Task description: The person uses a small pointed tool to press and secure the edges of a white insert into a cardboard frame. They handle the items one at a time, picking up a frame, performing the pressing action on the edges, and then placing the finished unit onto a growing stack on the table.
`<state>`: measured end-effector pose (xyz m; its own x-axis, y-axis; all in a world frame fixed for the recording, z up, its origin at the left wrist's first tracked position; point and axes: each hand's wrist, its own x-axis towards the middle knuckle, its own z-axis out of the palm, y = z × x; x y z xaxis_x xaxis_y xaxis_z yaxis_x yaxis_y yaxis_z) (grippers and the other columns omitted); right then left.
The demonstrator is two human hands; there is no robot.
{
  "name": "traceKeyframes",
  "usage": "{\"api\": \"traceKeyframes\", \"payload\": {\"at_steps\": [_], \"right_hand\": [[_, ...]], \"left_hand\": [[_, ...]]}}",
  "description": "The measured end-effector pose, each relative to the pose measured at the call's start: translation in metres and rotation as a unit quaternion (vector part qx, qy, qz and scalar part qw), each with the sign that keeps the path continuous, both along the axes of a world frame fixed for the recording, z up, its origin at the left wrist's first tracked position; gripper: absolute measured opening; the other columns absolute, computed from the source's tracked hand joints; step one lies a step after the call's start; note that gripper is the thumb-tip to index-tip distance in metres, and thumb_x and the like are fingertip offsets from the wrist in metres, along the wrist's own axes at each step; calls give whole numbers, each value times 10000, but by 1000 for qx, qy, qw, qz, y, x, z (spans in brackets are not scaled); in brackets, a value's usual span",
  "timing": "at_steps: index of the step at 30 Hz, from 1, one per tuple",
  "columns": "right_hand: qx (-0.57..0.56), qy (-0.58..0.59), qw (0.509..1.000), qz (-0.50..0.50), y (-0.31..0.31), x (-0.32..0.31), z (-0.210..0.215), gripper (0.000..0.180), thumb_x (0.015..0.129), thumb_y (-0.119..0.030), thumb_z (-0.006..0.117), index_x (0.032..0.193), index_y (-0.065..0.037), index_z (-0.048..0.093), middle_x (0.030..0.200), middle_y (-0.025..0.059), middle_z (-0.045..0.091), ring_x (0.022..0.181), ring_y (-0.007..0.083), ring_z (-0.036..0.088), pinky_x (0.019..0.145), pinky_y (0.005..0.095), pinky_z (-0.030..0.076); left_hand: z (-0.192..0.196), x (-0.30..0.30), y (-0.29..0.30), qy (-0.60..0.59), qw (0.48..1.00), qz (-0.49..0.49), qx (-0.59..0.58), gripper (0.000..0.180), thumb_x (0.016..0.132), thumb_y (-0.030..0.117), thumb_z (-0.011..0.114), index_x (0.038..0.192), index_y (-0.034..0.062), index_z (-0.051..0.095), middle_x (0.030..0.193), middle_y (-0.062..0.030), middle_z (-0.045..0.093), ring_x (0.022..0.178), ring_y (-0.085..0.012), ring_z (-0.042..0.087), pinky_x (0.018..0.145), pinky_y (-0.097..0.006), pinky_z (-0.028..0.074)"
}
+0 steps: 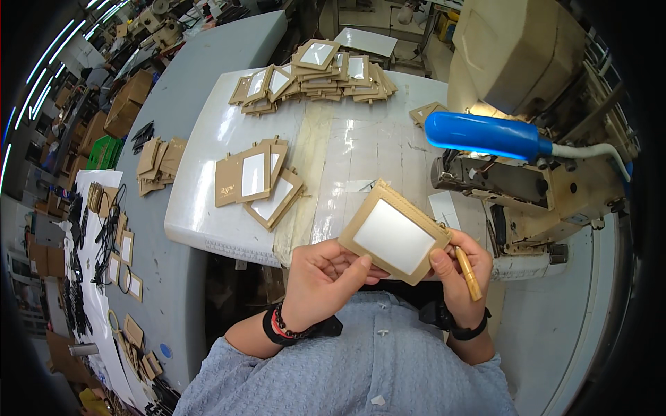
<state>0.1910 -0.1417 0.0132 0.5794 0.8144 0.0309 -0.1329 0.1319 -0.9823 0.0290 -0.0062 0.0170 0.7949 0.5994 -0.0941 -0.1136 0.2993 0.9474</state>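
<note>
Between my two hands is a tan card holder (394, 236) with a clear window and a white insert, tilted with its stitched top edge toward the upper right. My left hand (327, 277) grips its lower left edge, thumb on the front and fingers behind. With thumb and fingers my right hand (458, 270) pinches the lower right corner. A slim brass-coloured, pen-like tool (469, 274) with a pointed end is also tucked in my right fingers. Left of my hands, several similar card holders (254, 173) lie overlapping on the white work table (208, 215).
A large heap of tan card holders (319, 83) covers the table's far side. At right stands a sewing machine (527, 201) with a blue-covered lamp (485, 135) over it. A grey side table (187, 90) at left bears tan pieces (161, 163) and black cords (104, 222).
</note>
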Motion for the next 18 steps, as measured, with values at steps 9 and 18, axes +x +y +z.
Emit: {"api": "traceKeyframes", "payload": {"at_steps": [9, 18], "right_hand": [[-22, 3, 1000, 9, 2, 0, 4, 339, 909, -84, 608, 1167, 118, 521, 894, 121, 656, 777, 136, 655, 674, 252, 568], [-39, 56, 998, 14, 18, 13, -13, 368, 923, -123, 584, 1225, 79, 527, 745, 5, 568, 650, 54, 544, 582, 194, 465]], "left_hand": [[-5, 1, 3, -9, 1000, -17, -21, 237, 910, 8, 550, 1114, -112, 557, 951, -169, 676, 864, -203, 687, 736, -264, 574], [-4, 3, 7, 34, 999, -33, -27, 234, 887, 9, 601, 1091, -101, 571, 959, -167, 678, 863, -222, 691, 726, -262, 580]]}}
